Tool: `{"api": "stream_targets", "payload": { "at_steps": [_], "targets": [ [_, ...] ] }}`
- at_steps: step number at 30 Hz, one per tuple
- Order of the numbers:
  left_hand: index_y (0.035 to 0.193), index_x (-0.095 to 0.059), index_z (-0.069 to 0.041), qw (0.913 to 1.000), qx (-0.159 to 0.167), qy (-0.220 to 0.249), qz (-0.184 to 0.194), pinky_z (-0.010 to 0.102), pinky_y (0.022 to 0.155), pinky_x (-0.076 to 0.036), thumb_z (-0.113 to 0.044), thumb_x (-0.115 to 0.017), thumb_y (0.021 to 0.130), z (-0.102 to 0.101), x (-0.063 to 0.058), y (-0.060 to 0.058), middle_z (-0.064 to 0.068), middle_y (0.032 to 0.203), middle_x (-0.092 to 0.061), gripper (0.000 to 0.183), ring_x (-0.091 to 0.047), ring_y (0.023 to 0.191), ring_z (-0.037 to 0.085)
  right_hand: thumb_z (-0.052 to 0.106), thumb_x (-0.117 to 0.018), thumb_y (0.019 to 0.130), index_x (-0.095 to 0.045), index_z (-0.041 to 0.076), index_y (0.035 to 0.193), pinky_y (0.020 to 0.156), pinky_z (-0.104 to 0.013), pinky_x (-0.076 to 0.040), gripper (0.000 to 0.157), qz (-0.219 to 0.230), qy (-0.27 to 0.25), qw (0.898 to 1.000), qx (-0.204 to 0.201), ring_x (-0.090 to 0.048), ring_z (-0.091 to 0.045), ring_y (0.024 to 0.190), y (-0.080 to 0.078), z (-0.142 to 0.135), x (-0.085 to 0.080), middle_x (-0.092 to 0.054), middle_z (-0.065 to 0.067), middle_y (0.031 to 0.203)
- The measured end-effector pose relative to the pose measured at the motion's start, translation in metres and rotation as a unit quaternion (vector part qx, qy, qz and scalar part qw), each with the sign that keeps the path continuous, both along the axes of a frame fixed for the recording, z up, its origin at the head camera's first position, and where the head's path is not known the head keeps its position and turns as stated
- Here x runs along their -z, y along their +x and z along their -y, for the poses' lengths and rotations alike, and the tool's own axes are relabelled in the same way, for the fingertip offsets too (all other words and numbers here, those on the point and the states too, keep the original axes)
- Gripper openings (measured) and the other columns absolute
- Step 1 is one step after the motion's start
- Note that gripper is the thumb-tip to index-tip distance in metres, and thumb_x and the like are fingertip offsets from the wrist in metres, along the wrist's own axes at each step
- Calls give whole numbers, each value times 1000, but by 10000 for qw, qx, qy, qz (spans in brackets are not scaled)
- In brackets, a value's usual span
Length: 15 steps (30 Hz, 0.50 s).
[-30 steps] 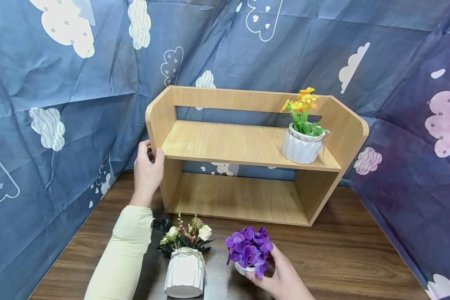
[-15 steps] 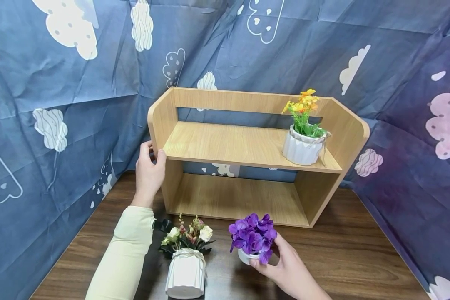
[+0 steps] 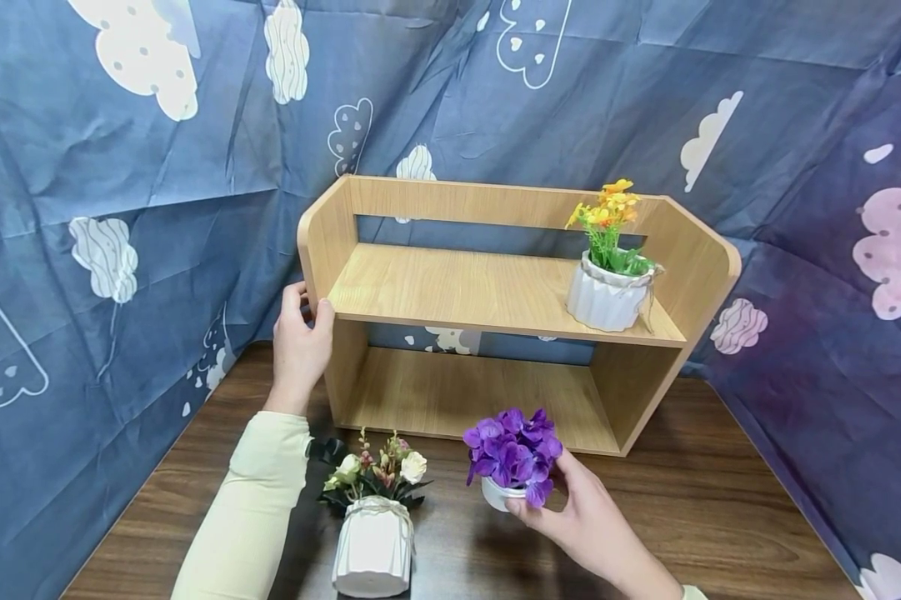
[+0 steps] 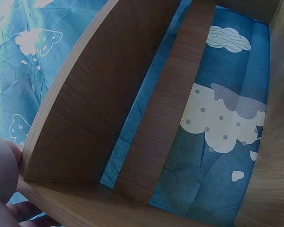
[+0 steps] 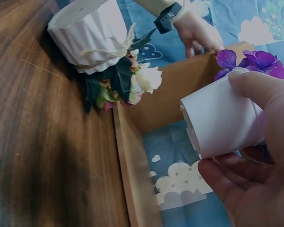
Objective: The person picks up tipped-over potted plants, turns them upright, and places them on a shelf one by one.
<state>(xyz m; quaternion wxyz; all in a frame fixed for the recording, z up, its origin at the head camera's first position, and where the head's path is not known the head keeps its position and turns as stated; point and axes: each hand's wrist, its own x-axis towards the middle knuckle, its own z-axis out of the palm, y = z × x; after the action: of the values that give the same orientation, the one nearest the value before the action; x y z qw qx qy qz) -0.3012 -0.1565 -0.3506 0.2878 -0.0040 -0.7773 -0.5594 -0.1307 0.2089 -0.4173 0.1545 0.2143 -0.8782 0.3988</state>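
Note:
A potted plant with purple flowers is held by my right hand, thumb and fingers about its smooth white pot. The pot is lifted off the table, in front of the shelf's lower level. My left hand grips the left side panel of the two-level wooden shelf, thumb at the front edge and fingers round the outside. In the left wrist view part of that hand shows at the panel's edge. Most of its fingers are hidden there.
A white ribbed pot with cream and pink flowers lies tipped on the dark wooden table, beside my left forearm. A pot with yellow-orange flowers stands at the upper level's right end. Blue cloud-print cloth hangs behind.
My right hand has carried the purple-flowered pot up and slightly right, toward the shelf. My left hand keeps its grip on the side panel. The view shifts very slightly.

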Motion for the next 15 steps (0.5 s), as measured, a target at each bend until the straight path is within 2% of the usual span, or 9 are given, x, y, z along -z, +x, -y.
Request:
{"api": "stream_targets", "payload": {
  "at_steps": [7,13,15],
  "targets": [
    [147,-52,-9,10000,-43,-6,-49,61,106,-54,-28,-53,107,1,1,0,24,146,-62,45,-64,127,42,30,-94,83,-63,25,142,102,-38,-59,67,-147,257,9994,157,-71,-14,121,-7,1,-15,-76,2,132],
    [147,-52,-9,10000,-61,-12,-63,60,104,-55,-29,-53,107,1,2,-2,23,144,-63,45,-64,125,41,26,-93,85,-63,22,142,103,-34,-58,64,-152,176,9997,20,-70,-13,122,-14,2,-28,-75,2,133],
    [148,-52,-9,9999,-59,-16,-82,60,104,-55,-29,-53,107,1,2,-2,23,144,-63,45,-65,125,41,25,-93,86,-63,21,142,104,-36,-58,64,-117,168,9998,42,-70,-14,123,-15,3,-33,-75,1,134]
  ]
}}
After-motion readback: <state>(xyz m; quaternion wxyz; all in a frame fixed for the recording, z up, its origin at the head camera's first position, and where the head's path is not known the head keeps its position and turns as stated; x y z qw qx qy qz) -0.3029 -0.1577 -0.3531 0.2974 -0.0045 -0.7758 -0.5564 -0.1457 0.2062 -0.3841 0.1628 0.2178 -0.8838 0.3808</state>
